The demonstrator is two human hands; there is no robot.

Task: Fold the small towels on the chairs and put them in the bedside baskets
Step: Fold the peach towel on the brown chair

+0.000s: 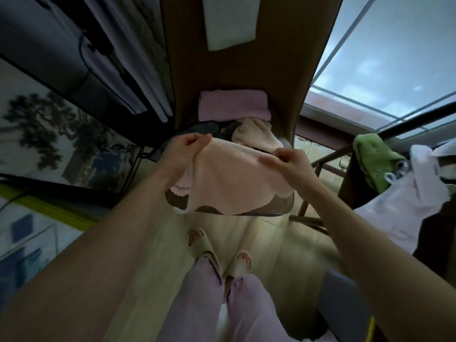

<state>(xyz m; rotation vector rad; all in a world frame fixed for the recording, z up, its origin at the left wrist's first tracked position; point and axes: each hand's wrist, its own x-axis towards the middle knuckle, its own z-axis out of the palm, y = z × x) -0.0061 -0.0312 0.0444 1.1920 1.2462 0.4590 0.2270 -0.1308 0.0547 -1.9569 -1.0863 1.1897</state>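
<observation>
The chair (278,85) fills the middle of my view, its tall brown back running up toward 12 o'clock and its dark seat showing under my work at 6 o'clock of the cloth. Against that back lies a folded lilac towel (233,104), and just below it, toward 5 o'clock, a crumpled cream towel (255,137) waits unfolded. In front of both I hold the pink towel (229,178) spread in the air over the seat, its top edge stretched between my 2 hands and the rest hanging in a loose curve. My left hand (186,150) pinches the corner at 10 o'clock of the cloth, thumb and fingers closed tight on the hem; my right hand (287,160) pinches the corner at 2 o'clock the same way. I judge the towel light, soft and limp: it sags wherever I do not hold it, and the lower edge curls. It should not slip, being fluffy terry, but it will not keep a crease unaided. The corners are the right hold; for the next fold I would bring them together and let the hem hang even. No basket is in view.
</observation>
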